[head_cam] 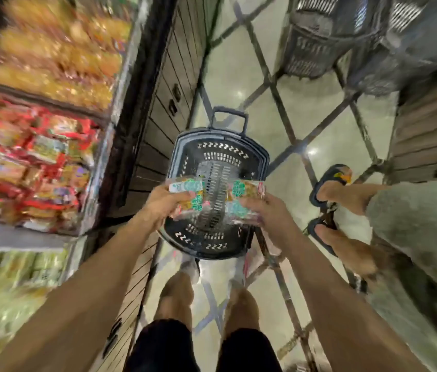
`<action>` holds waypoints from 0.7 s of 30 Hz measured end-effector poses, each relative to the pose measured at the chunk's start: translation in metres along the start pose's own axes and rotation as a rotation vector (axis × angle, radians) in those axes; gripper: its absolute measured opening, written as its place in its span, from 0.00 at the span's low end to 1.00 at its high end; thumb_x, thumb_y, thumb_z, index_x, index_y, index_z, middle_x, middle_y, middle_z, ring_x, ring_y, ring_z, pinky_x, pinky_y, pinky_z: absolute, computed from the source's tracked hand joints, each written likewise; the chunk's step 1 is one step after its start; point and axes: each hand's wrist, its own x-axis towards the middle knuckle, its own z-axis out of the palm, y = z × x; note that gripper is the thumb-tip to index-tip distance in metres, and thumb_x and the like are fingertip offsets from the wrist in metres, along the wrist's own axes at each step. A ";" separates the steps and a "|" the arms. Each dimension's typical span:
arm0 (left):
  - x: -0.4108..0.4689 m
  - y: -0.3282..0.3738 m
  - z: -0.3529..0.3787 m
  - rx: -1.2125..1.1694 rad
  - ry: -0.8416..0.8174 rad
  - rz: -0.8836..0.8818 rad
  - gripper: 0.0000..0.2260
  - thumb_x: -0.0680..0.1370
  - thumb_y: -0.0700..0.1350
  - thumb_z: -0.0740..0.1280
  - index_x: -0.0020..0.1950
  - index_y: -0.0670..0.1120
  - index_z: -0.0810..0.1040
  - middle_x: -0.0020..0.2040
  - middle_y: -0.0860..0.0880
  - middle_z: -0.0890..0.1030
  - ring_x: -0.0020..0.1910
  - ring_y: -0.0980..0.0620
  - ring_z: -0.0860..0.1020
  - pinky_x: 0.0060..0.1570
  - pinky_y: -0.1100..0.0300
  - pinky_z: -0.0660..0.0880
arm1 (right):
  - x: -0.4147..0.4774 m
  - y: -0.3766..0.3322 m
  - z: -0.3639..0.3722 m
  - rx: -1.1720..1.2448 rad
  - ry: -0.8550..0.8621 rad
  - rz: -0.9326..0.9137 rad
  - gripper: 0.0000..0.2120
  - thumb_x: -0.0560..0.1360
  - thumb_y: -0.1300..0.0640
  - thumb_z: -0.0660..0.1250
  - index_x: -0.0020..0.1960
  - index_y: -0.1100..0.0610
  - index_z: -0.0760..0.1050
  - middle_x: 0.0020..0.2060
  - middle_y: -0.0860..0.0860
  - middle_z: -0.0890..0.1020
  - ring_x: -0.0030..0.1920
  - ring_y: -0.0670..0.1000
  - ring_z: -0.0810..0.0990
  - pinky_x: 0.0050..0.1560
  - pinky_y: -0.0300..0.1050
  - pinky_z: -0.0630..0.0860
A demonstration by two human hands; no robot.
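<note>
Stage: packets picked, not yet dropped | your left hand (164,203) and right hand (263,212) grip snack packets (188,188) above basket (222,146) | basket looks empty; you must lower them in.

The print on the packets (188,188) is smeared beyond reading, and whether they are one pack or several cannot be told. The left grip (163,202) and right grip (263,210) cover their near edges. Shelf goods (37,162) at the left are blurred. Another person (413,210) is cut off at the right edge.
</note>
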 end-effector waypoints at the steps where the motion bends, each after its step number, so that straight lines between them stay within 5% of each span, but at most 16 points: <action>1: -0.025 0.014 0.002 -0.001 -0.005 0.016 0.18 0.72 0.32 0.77 0.61 0.41 0.83 0.56 0.39 0.86 0.49 0.43 0.86 0.56 0.46 0.83 | -0.018 -0.016 -0.001 -0.003 -0.019 -0.034 0.17 0.74 0.64 0.77 0.62 0.65 0.81 0.55 0.63 0.86 0.52 0.60 0.87 0.46 0.49 0.85; 3: -0.071 0.035 0.003 0.021 -0.021 0.058 0.20 0.73 0.32 0.76 0.65 0.37 0.81 0.56 0.38 0.86 0.50 0.43 0.85 0.58 0.47 0.82 | -0.050 -0.044 -0.001 -0.032 -0.046 -0.073 0.16 0.75 0.64 0.75 0.63 0.64 0.80 0.57 0.64 0.85 0.54 0.62 0.85 0.46 0.49 0.84; 8: -0.166 0.074 -0.009 -0.073 -0.095 0.129 0.14 0.77 0.36 0.74 0.62 0.40 0.83 0.52 0.42 0.88 0.47 0.48 0.88 0.41 0.59 0.83 | -0.122 -0.112 0.012 -0.104 -0.107 -0.149 0.24 0.69 0.49 0.82 0.60 0.59 0.83 0.55 0.57 0.87 0.58 0.60 0.85 0.65 0.65 0.79; 14: -0.260 0.100 -0.057 -0.178 -0.035 0.259 0.28 0.67 0.48 0.85 0.64 0.43 0.83 0.59 0.41 0.86 0.59 0.40 0.85 0.67 0.43 0.77 | -0.190 -0.175 0.060 -0.236 -0.323 -0.247 0.18 0.78 0.54 0.74 0.65 0.58 0.81 0.57 0.57 0.87 0.56 0.58 0.87 0.56 0.54 0.81; 16: -0.289 0.101 -0.080 -0.281 -0.003 0.306 0.29 0.68 0.45 0.84 0.67 0.41 0.81 0.60 0.41 0.85 0.62 0.40 0.83 0.69 0.43 0.75 | -0.204 -0.187 0.086 -0.306 -0.339 -0.264 0.24 0.73 0.47 0.79 0.66 0.53 0.81 0.60 0.54 0.86 0.60 0.57 0.85 0.64 0.57 0.79; 19: -0.332 0.096 -0.116 -0.337 0.068 0.388 0.31 0.68 0.46 0.84 0.67 0.40 0.80 0.62 0.42 0.85 0.64 0.41 0.82 0.72 0.43 0.72 | -0.214 -0.195 0.131 -0.374 -0.386 -0.288 0.48 0.57 0.34 0.85 0.72 0.49 0.75 0.65 0.50 0.83 0.64 0.55 0.82 0.68 0.57 0.77; 21: -0.365 0.087 -0.140 -0.399 0.123 0.414 0.28 0.70 0.43 0.81 0.67 0.38 0.80 0.61 0.41 0.85 0.63 0.41 0.83 0.70 0.44 0.74 | -0.235 -0.197 0.169 -0.403 -0.463 -0.305 0.48 0.60 0.35 0.85 0.74 0.51 0.72 0.66 0.50 0.81 0.64 0.53 0.80 0.68 0.55 0.76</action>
